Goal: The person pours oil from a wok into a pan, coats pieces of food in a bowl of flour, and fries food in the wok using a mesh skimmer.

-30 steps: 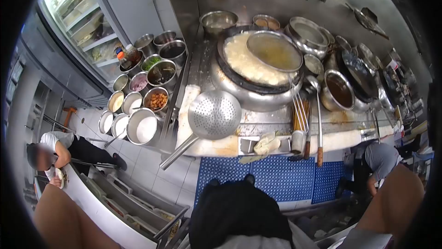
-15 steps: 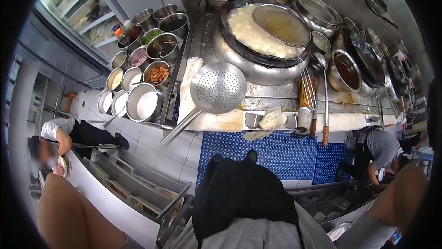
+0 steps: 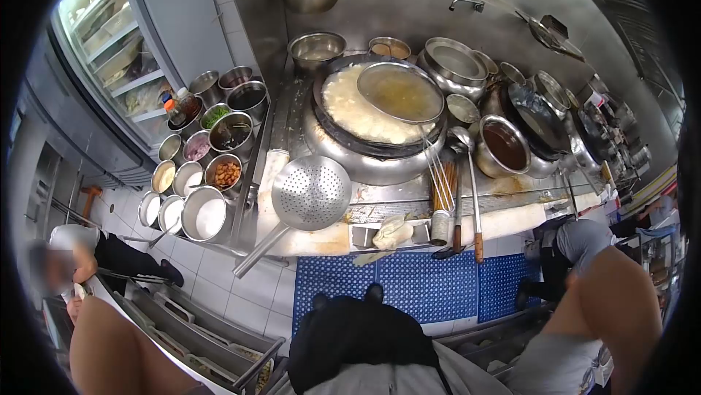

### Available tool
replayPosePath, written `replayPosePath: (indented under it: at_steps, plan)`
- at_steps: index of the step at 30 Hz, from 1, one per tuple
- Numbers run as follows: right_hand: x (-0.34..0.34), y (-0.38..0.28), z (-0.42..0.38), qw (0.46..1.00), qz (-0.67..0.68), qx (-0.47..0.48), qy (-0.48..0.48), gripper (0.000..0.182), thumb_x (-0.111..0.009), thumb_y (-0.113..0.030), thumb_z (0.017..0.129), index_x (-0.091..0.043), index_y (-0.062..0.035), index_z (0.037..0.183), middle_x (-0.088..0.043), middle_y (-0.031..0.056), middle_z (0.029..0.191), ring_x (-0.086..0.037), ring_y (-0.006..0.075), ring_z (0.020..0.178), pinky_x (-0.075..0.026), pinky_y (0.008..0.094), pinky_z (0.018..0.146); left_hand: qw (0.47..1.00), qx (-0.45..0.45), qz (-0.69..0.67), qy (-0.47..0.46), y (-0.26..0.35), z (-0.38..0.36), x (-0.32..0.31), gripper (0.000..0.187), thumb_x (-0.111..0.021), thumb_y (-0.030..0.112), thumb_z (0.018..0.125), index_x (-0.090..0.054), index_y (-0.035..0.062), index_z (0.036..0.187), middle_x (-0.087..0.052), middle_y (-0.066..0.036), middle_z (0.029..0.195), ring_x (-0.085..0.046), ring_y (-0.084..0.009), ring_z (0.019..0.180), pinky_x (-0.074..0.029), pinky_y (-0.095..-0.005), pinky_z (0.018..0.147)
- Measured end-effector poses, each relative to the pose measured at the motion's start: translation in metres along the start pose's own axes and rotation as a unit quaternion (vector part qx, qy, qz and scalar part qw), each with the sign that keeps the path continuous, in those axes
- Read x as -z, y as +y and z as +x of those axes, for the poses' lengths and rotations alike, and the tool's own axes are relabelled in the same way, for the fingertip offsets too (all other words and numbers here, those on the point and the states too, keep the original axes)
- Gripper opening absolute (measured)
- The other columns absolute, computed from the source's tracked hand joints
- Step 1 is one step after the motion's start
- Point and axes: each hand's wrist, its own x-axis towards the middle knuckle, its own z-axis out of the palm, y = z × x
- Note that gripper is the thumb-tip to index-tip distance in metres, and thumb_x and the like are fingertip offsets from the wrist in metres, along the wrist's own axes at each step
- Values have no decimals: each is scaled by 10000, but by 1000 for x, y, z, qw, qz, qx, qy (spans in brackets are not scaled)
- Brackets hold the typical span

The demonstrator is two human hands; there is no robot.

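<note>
Neither of my hands shows; only my bent bare arms reach in from the lower left and lower right edges. In front of my body, a wide wok point(image 3: 343, 114) holds pale, frothy-looking food. Over its right part rests a round fine-mesh strainer point(image 3: 400, 93). A perforated ladle point(image 3: 312, 192) lies at the counter's front edge, its handle sticking out toward the lower left. To the right are a wire whisk point(image 3: 440, 172), a bundle of thin sticks in a holder point(image 3: 440, 227) and a long wooden-handled ladle point(image 3: 475, 198). A crumpled cloth point(image 3: 393, 233) sits on the front ledge.
Metal pots of ingredients point(image 3: 223, 171) crowd the left side beside a glass-door fridge point(image 3: 120, 44). A pot of brown sauce point(image 3: 504, 145) and more woks stand right. One person point(image 3: 73, 249) is at far left, another point(image 3: 580, 242) at right. Blue mats point(image 3: 427, 285) cover the floor.
The view has tilted up, so the stove sits lower and more back wall shows. My right arm has shifted inward. The wok and tools keep their places.
</note>
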Motion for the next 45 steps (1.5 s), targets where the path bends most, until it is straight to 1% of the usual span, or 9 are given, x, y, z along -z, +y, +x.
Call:
replayPosePath:
  at_steps: [9,15,19,21,23,27,35,40,45]
  plan:
    - [146,-230,-140,876,21,458,151,417,-627,-294,871,-629,5,1162,-648,148,1095,-612,181,904,-487,301,774,1000,-22,0,20,4,1,-8,596,-542,409,861,-522,-57,1233,-558,-261,1144,-567,-352,1020,-428,-478,920]
    - [88,-58,-39,971,-147,115,146,419,-649,-300,858,-644,1,1149,-659,174,1077,-633,217,876,-496,330,760,997,-29,2,66,17,1,-3,598,-541,405,860,-524,-62,1233,-560,-262,1144,-569,-355,1020,-423,-485,930]
    - [20,110,-11,939,-314,-81,118,527,-681,-323,834,-584,24,1219,-672,222,1017,-645,329,1005,-507,392,852,975,-7,-26,223,43,-16,-1,599,-541,403,858,-525,-64,1233,-561,-263,1144,-571,-357,1020,-420,-490,937]
    - [5,168,3,981,-33,-170,91,460,-647,-246,878,-543,-45,1279,-693,186,944,-692,264,810,-553,365,635,935,132,-94,314,42,-42,-23,600,-540,402,858,-526,-66,1233,-562,-263,1144,-572,-358,1020,-419,-492,940]
    - [-4,169,11,889,363,-279,33,429,-618,-199,904,-521,-102,1311,-698,165,922,-692,223,670,-549,330,513,862,393,-145,286,21,-80,-67,485,-587,306,873,-557,-46,1204,-624,-207,1074,-616,-292,992,-451,-410,927]
    - [-13,170,38,775,596,-201,-68,351,-563,-110,926,-502,-153,1270,-671,86,819,-643,183,571,-548,309,477,765,642,52,20,-3,-212,-162,348,-607,209,846,-626,-7,1118,-652,-188,1069,-626,-319,993,-479,-387,892]
    - [5,71,43,883,410,-228,-28,447,-474,38,876,-433,-110,1296,-565,71,687,-462,124,457,-337,258,370,606,673,195,-378,43,-302,-197,639,-680,200,770,-426,78,1344,-606,-153,1112,-600,-364,989,-488,-490,831]
    - [39,45,23,963,175,-205,5,577,-477,39,850,-418,-110,1404,-556,46,622,-470,100,401,-351,255,336,638,702,-8,-316,46,-346,-196,573,-706,188,778,-498,70,1298,-629,-160,884,-664,-328,794,-536,-460,710]
    - [55,25,5,985,43,-149,80,488,-503,-23,855,-508,-66,1342,-601,89,675,-550,122,473,-439,305,431,321,830,-447,96,65,-293,-203,486,-591,7,785,-482,30,1259,-596,-87,844,-578,-144,573,-448,-260,414]
